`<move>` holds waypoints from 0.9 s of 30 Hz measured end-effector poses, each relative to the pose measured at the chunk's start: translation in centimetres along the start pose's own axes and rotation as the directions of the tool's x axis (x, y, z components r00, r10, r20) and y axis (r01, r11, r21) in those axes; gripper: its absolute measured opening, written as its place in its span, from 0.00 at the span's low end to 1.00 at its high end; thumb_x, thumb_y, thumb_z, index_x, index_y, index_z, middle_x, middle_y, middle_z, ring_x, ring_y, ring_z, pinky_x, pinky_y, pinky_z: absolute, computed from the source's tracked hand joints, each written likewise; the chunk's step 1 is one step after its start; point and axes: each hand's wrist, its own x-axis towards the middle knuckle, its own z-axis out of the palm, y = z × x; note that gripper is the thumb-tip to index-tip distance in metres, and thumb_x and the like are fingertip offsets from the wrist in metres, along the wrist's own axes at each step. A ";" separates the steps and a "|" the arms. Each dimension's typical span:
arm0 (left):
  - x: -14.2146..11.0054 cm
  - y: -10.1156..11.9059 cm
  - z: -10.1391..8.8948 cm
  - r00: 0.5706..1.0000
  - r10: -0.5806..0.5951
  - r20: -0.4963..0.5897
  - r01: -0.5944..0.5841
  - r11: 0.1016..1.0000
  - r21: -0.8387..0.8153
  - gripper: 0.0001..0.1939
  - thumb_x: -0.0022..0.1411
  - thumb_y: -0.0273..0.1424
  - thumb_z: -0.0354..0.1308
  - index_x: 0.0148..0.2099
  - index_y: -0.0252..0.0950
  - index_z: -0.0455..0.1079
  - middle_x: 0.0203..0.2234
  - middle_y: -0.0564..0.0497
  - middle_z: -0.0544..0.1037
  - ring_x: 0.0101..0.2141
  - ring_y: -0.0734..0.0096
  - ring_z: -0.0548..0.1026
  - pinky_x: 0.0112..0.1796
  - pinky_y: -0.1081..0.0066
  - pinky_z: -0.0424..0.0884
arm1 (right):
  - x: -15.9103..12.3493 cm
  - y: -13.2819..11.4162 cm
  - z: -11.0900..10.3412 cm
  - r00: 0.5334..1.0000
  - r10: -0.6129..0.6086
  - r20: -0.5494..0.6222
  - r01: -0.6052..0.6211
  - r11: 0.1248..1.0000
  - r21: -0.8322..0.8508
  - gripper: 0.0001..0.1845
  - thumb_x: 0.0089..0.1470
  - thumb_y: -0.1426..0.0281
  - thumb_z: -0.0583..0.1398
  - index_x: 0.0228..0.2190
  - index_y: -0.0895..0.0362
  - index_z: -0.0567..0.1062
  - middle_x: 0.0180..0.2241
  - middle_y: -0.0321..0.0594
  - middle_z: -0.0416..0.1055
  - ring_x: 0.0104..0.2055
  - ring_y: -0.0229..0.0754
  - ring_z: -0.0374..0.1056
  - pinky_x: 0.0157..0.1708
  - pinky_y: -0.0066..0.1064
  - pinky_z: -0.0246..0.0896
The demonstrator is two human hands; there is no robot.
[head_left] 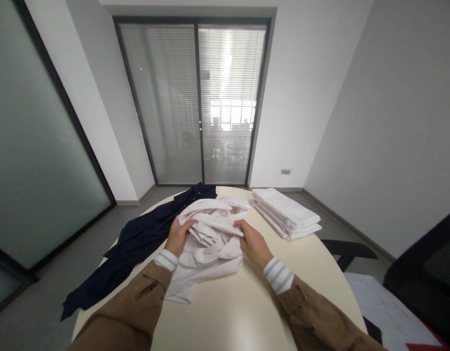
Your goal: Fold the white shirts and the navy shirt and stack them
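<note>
The crumpled white cloth (212,241) lies on the counter (228,314), its left side clamped between the fingers of the left hand (177,237), its right side between those of the right hand (255,245).

Your left grip (178,237) and right grip (254,243) have fingers hidden by the white garment (213,239). The bottom edge cuts off your brown sleeves (320,312) and the table (225,319), the right edge the office chair (429,278); shapes (225,141) behind the blinds (232,58) are too blurred to tell.
</note>
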 end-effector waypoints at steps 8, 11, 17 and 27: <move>1.7 0.5 -1.6 0.986 -0.067 -0.152 0.034 0.978 -0.206 0.18 0.50 0.28 0.69 0.43 0.34 0.69 0.39 0.46 0.79 0.43 0.59 0.78 0.49 0.56 0.73 | 0.7 3.1 -3.5 0.977 0.023 -0.210 -0.056 0.987 -0.153 0.22 0.45 0.81 0.52 0.41 0.53 0.72 0.41 0.41 0.75 0.45 0.47 0.69 0.44 0.34 0.60; 1.7 -0.7 -2.0 0.988 -0.091 -0.127 0.077 0.991 -0.113 0.23 0.53 0.31 0.69 0.50 0.38 0.66 0.44 0.46 0.77 0.45 0.60 0.77 0.49 0.56 0.74 | 0.7 3.8 -4.0 0.956 -0.051 -0.288 -0.032 0.960 -0.278 0.17 0.46 0.79 0.54 0.39 0.55 0.73 0.43 0.46 0.72 0.47 0.50 0.67 0.45 0.37 0.60; 0.1 -1.5 -2.0 0.948 -0.102 0.302 -0.020 0.927 0.374 0.38 0.48 0.37 0.73 0.60 0.37 0.65 0.57 0.38 0.72 0.59 0.49 0.68 0.60 0.52 0.61 | 0.1 2.4 -3.6 0.959 -0.090 -0.269 -0.005 0.942 -0.334 0.10 0.52 0.71 0.59 0.38 0.55 0.71 0.30 0.38 0.70 0.31 0.43 0.65 0.32 0.32 0.56; -1.0 0.2 -1.4 0.889 -0.169 0.425 -0.237 0.626 0.743 0.24 0.53 0.41 0.64 0.50 0.34 0.75 0.49 0.41 0.79 0.51 0.48 0.75 0.52 0.59 0.69 | -2.3 -2.4 -0.6 0.841 -0.419 0.342 0.475 0.874 -0.097 0.19 0.50 0.59 0.67 0.43 0.54 0.75 0.47 0.46 0.73 0.63 0.56 0.57 0.62 0.48 0.49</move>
